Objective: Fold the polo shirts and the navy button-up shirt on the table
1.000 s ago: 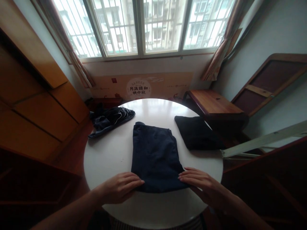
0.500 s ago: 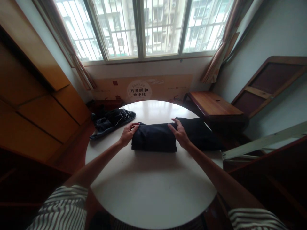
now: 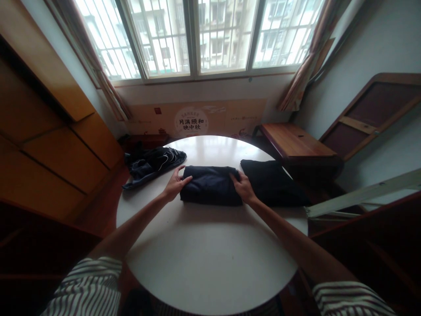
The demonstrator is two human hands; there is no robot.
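A folded dark navy garment point(image 3: 210, 186) lies as a neat rectangle in the middle of the round white table point(image 3: 210, 250). At its left end is my left hand point(image 3: 176, 184), thumb on top and fingers round the far edge. My right hand point(image 3: 244, 186) grips the far right corner, its thumb on the cloth and the other fingers partly hidden. Close by on the right, a black folded cloth point(image 3: 271, 182) lies flat and reaches over the table's edge. What kind of garment the folded one is, I cannot tell.
A heap of dark clothing with white cords point(image 3: 154, 162) lies at the table's back left. Beyond the table on the right stands a low wooden table point(image 3: 296, 140). Yellow-brown cabinets point(image 3: 66, 158) line the left side, and a barred window point(image 3: 197, 39) is ahead.
My right hand has come down from a looser, spread pose and closed on the garment's right corner. My left thumb now lies over the garment's left end.
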